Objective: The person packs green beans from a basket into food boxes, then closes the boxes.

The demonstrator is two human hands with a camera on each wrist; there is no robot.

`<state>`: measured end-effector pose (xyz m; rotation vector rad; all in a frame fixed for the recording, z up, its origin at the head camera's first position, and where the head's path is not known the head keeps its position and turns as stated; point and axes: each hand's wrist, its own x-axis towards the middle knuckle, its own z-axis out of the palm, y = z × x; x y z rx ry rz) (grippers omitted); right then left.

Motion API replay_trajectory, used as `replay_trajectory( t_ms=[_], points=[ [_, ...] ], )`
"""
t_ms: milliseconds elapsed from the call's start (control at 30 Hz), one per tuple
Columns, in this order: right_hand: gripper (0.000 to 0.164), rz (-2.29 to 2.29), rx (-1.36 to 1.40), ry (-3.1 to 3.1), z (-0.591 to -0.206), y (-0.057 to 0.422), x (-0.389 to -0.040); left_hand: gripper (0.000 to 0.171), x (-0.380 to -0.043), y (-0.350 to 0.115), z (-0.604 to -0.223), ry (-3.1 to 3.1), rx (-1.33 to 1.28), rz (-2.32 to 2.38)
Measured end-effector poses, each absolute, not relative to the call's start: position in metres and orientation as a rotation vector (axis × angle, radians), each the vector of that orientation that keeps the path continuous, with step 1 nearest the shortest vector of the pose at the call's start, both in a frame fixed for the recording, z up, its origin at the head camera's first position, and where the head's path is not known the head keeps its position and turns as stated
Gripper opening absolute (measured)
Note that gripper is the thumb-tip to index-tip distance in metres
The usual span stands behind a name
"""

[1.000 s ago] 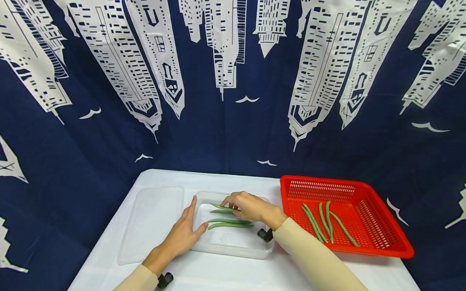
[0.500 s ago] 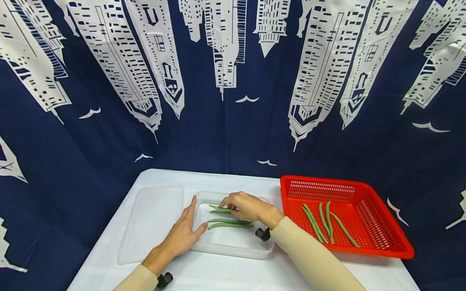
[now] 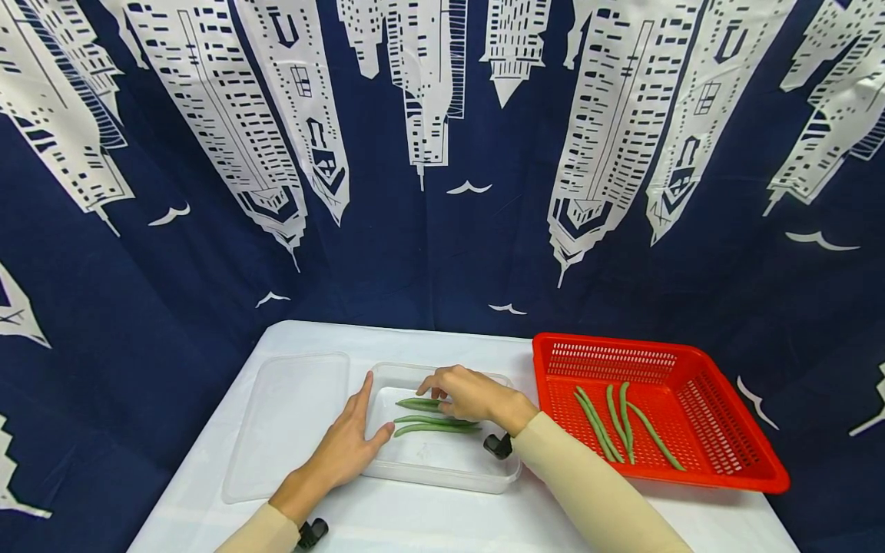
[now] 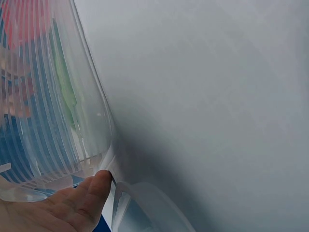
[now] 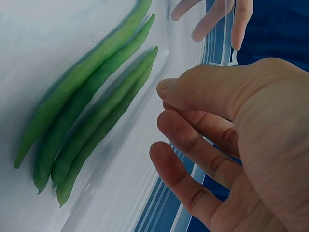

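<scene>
Clear plastic up close: the left hand (image 3: 347, 444), fingers straight, lies along the container's (image 3: 437, 476) nine-o'clock wall. Inside, four green beans (image 5: 79, 99) stretch roughly nine-to-three, at eight o'clock from the right hand (image 3: 472, 392), which hovers nearest the far pair, fingers loosely bent, grasping nothing.

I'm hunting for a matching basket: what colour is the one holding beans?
The basket is bright red; the head view shows it best.

Head view bright, evenly lit; wrist views dimmer, greyish; soft shadow (image 4: 157, 152) beside container (image 4: 46, 125) in left-wrist view.
</scene>
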<state>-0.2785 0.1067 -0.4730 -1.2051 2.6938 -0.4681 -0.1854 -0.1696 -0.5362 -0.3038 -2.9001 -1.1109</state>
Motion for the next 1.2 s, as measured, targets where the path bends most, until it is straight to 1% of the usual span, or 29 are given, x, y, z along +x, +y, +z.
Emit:
replay_trajectory(
  t_ms=[467,733,1000,1200],
  points=[
    [0.039,-0.509,-1.174,2.73,-0.464,0.119,-0.276,0.102,-0.186,-0.168,-0.536,-2.895,-0.306,-1.12],
    [0.038,-0.527,-1.198,2.784,-0.449,0.137,-0.267,0.102,-0.184,-0.17,-0.537,-2.9,-0.301,-1.114],
    [0.038,-0.549,-1.272,2.859,-0.441,0.176,-0.264,0.102,-0.183,-0.169,-0.538,-2.886,-0.293,-1.129],
    [0.037,-0.566,-1.211,2.934,-0.43,0.216,-0.261,0.101,-0.184,-0.169,-0.537,-2.889,-0.286,-1.125]
  ],
)
